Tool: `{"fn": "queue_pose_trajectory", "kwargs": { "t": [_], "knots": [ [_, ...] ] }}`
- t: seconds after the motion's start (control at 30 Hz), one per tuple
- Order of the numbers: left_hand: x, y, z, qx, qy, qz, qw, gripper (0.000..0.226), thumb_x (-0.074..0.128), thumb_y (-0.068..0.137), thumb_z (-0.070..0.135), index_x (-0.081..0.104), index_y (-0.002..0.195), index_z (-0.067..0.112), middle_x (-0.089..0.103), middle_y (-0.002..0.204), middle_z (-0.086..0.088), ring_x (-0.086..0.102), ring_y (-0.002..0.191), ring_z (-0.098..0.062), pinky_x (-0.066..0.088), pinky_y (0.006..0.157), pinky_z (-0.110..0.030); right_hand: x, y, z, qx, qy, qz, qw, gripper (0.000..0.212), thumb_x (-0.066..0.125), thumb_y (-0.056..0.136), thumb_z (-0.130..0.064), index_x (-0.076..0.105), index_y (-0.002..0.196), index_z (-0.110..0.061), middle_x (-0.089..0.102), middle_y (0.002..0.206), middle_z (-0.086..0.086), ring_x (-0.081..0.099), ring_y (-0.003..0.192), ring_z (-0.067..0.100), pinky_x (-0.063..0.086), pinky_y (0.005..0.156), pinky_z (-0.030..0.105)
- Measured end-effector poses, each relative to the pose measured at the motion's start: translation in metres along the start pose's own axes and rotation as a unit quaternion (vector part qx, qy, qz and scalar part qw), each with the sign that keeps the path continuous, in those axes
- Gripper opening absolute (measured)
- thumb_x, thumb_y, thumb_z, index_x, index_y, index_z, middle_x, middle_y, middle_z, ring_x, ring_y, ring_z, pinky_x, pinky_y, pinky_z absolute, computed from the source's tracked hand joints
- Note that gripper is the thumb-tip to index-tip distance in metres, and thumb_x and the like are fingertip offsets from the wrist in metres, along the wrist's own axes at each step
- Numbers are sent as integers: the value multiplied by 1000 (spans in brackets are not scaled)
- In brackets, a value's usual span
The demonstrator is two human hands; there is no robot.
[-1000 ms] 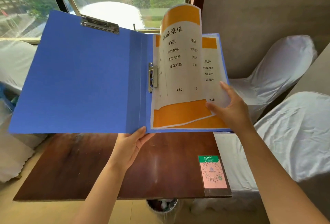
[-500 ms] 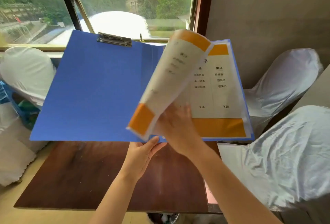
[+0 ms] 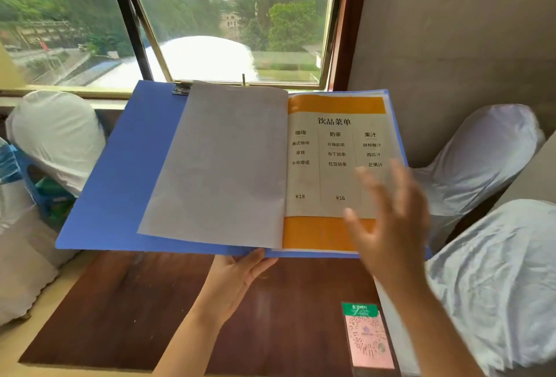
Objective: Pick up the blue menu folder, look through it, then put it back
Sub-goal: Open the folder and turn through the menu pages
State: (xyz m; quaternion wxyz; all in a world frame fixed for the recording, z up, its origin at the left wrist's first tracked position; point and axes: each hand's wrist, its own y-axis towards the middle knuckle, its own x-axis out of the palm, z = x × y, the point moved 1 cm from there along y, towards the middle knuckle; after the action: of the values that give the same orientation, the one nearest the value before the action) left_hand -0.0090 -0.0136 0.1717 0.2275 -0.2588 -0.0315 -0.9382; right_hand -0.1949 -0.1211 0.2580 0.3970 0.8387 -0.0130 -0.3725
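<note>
The blue menu folder (image 3: 120,184) lies open in the air above a dark wooden table (image 3: 126,310). My left hand (image 3: 237,280) holds it from below at the spine's near edge. A turned page (image 3: 222,166) lies blank side up over the left half. The right half shows a menu sheet (image 3: 325,166) with orange bands and printed columns. My right hand (image 3: 391,226) hovers blurred over the sheet's lower right, fingers spread, holding nothing.
A pink and green QR card (image 3: 368,337) sits on the table's near right corner. White-covered chairs stand at the left (image 3: 57,136) and right (image 3: 487,154), another near right (image 3: 505,280). A window (image 3: 228,40) is behind the folder.
The lifted page has swung over and now lies flat on the left half. My right hand let it go and moved back to the right. The view tilted upward.
</note>
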Motion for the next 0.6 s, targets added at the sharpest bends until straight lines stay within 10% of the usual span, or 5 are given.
{"fn": "queue_pose_trajectory", "kwargs": {
  "t": [0.13,0.23,0.6],
  "knots": [
    [-10,2,7,-1,-12,15,1000,62,65,70,2,46,129,9,73,105,-10,68,100,-29,59,71,-29,-30,10,66,201,231,-225,925,84,72,76,-13,24,134,-50,41,135,8,50,118,27,47,91,40],
    [-13,5,7,-8,-7,23,1000,61,63,70,2,46,128,2,74,96,-10,71,92,-27,59,66,-26,-39,8,85,181,367,-300,862,84,67,76,-6,28,129,-58,52,126,-7,64,104,10,57,76,27],
    [-12,5,8,8,-10,-2,1000,47,60,69,0,55,114,16,77,93,-4,71,91,-24,59,65,-28,-29,6,85,181,374,-176,893,27,64,79,-6,70,90,-30,74,82,-13,70,82,17,55,65,14]
  ]
}}
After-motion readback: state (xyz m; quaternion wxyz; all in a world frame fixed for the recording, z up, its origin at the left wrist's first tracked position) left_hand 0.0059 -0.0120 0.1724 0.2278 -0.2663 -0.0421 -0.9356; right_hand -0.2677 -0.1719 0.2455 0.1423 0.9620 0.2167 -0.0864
